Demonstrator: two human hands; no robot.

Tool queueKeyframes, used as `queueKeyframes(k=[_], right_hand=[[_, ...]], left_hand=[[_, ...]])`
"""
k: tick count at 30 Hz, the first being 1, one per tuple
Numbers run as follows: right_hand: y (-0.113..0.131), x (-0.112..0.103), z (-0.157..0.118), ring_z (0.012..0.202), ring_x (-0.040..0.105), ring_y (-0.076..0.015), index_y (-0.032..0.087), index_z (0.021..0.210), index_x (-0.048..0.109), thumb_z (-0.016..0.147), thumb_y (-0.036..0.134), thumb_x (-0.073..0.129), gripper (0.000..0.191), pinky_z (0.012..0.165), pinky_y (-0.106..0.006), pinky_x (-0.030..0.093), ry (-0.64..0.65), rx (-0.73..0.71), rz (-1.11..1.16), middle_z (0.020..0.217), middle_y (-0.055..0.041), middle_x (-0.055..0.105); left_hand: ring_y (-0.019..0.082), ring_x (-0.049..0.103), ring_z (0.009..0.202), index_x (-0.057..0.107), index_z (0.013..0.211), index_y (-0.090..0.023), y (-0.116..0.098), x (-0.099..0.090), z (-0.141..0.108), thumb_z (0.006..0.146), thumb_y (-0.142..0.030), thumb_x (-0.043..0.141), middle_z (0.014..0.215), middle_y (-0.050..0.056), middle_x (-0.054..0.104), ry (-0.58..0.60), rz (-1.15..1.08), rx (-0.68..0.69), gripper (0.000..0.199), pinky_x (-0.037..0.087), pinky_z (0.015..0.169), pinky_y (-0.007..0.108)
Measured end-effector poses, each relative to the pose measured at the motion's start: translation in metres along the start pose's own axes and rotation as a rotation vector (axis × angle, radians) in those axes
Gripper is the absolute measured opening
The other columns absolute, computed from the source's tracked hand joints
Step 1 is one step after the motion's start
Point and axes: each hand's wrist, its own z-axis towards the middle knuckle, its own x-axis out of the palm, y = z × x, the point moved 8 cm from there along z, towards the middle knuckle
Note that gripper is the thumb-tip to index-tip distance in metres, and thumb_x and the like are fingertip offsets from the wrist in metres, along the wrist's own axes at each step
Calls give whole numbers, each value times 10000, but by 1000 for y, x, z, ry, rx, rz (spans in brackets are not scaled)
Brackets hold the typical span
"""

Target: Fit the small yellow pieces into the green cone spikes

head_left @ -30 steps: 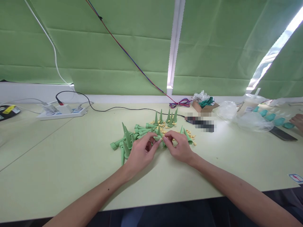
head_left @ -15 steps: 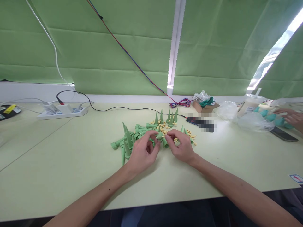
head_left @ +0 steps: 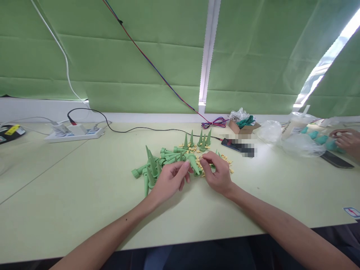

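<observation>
Between the thumb and fingers of my left hand is a green plastic spike, its wide end up and its point slanting down to the right. My right hand is just right of the spike, thumb and fingertips pinched together; whatever is in the pinch is too small to make out. Small yellow plastic pieces lie scattered behind and beside that hand. More green spikes are piled left of and behind my left hand, some upright, others lying flat. Several stand at the back of the pile.
A phone on a black cable lies behind the pieces. Behind it stands a small cardboard box. At the right are plastic bags, a drink cup and another person's hand. A power strip sits far left.
The spike in my left hand has turned, so its point now aims down toward me. My right hand has shifted slightly and is still pinched. The other person's hand moved a little right.
</observation>
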Motion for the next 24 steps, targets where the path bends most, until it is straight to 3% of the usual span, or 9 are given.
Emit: queueKeyframes(k=[10,16,24], right_hand=[[1,4,2,610,494,-141,210,844,537,951,175,474,130,560,-272,420,48,-25,24,695,-15,538],[0,4,2,620,486,-135,201,844,537,950,155,464,137,577,-265,421,51,-15,27,707,-17,534],[-1,5,1,618,481,-134,201,828,520,948,146,457,146,575,-259,406,69,-11,43,710,-15,529]], left_hand=[[73,463,401,530,705,-169,1,3,1,936,-525,487,548,-35,526,54,-99,-21,427,358,413,202],[52,455,415,507,757,-173,0,5,1,911,-490,550,653,-26,594,71,-82,-21,355,358,409,188],[66,453,482,479,747,-178,-3,0,1,870,-454,620,645,-42,518,-14,67,60,332,384,458,199]])
